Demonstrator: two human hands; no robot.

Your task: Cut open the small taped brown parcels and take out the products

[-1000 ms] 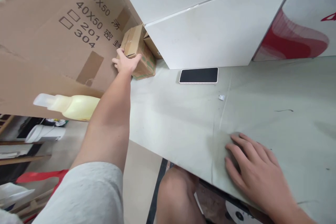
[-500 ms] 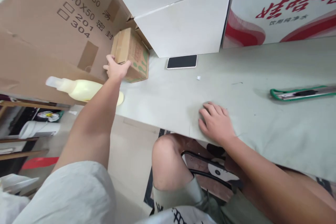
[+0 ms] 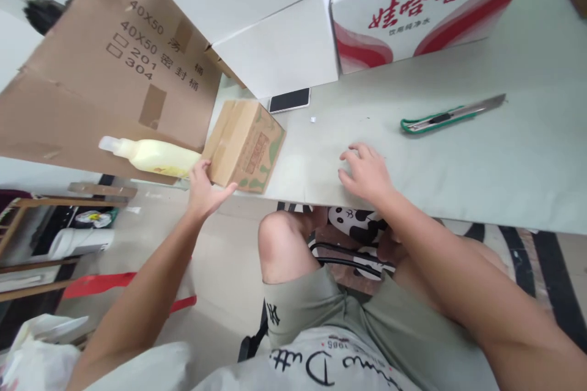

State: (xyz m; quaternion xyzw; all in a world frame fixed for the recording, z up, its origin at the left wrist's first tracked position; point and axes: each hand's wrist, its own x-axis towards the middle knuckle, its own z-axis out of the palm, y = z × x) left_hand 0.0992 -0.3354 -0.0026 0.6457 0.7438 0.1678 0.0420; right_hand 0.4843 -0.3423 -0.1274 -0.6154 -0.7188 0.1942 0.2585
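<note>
My left hand (image 3: 205, 188) grips the near corner of a small brown cardboard box (image 3: 245, 145) with green print, thumb on one side and fingers on the other. The box sits at the front edge of the pale green table (image 3: 481, 153). My right hand (image 3: 365, 171) rests on the table near its front edge, fingers apart and slightly curled, holding nothing. A pale yellow plastic bottle (image 3: 149, 156) lies on its side just left of the box.
A large brown carton (image 3: 114, 79) stands at the left. White boxes (image 3: 279, 43) and a red-and-white printed box (image 3: 413, 6) line the back. A dark phone (image 3: 289, 100) lies by the white box. A green utility knife (image 3: 452, 115) lies at the right.
My left hand has pulled the small box from the back corner to the table's front edge. My right hand stayed on the table. The view has swung right, showing the knife.
</note>
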